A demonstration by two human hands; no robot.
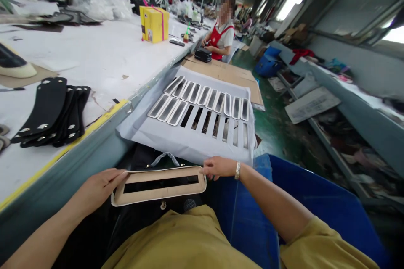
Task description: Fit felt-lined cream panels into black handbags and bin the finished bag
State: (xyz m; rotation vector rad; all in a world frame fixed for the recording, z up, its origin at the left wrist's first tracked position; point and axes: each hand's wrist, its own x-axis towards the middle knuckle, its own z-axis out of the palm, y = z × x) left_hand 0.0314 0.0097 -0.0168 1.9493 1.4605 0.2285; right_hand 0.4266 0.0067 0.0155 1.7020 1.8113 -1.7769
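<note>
A long beige frame (160,199) with rounded corners, a pale rim and a dark slot down its middle is stretched between my hands, over my lap. My left hand (105,180) pinches its left end, thumb and fingers pressed together at the upper corner. At the opposite end, my right hand (217,167) grips the upper right corner. Behind the frame, a plastic-wrapped handle (166,155) shows with small metal fittings. A metal clasp (163,205) hangs below the frame's front edge. Black material lies underneath, mostly hidden.
Ahead is a white sheet (142,128) with slots and rows of metallic-looking strips (189,92). Black strap pieces (47,109) are stacked on the left table, near a yellow box (154,24). A blue bin (303,201) stands at my right. A person in a red apron (217,40) works further off.
</note>
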